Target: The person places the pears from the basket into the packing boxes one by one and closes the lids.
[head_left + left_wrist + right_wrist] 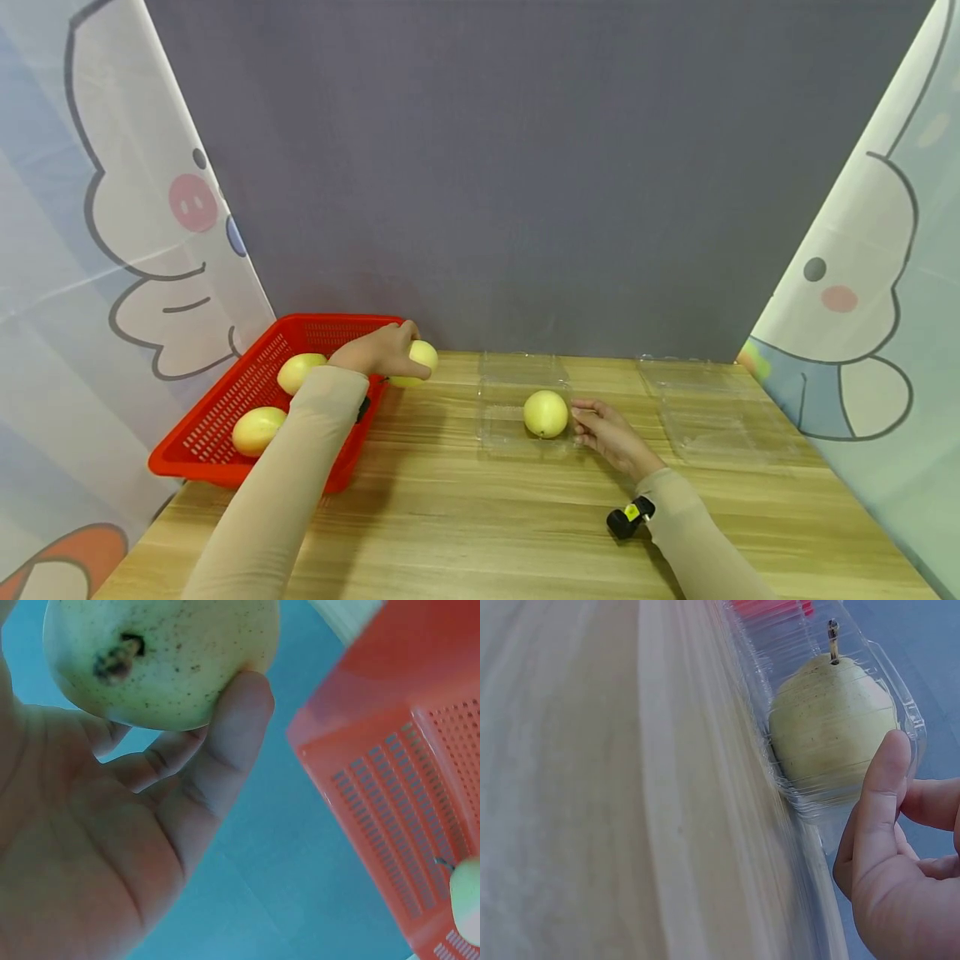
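Observation:
In my left hand (384,350) is a pale yellow pear (165,660), gripped by thumb and fingers and held up beside the right rim of the red plastic basket (358,458). The left wrist view shows the pear's dark, speckled end. Another pear (546,414) sits in the right part of a clear plastic container (498,417) at the middle of the table; its stem points up in the right wrist view. My right hand (611,437) pinches that container's right edge, thumb (889,761) against the clear wall close to the pear.
Two more pears, one toward the back (298,372) and one nearer the front (257,431), lie in the basket. To the right on the wooden table (480,533) stands a second clear container (723,421). A grey panel (510,183) rises behind, with printed curtains at both sides.

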{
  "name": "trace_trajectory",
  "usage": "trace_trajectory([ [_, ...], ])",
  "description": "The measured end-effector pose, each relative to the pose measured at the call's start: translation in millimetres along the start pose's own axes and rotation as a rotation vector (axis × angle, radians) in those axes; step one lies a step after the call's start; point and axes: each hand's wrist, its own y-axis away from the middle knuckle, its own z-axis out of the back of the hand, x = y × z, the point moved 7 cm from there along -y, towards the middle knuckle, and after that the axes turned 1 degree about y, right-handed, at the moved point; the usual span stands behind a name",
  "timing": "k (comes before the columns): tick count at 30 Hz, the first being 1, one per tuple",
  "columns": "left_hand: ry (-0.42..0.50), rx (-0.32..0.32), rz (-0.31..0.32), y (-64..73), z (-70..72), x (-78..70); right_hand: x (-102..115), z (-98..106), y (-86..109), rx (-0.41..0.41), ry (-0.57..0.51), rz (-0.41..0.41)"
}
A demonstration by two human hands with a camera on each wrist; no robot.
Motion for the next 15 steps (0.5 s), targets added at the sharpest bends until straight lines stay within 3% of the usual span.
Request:
trace_trajectory([
  [6,-0.004,0.008,0.001,-6.4,-8.2,-8.8,-1,2,-0.5,-0.012,0.002,-0.007],
  [15,0.068,0.041,-0.019,-10.2,-20.1,-23.9,-3,1,-1.3,-0.010,0.001,-0.009],
])
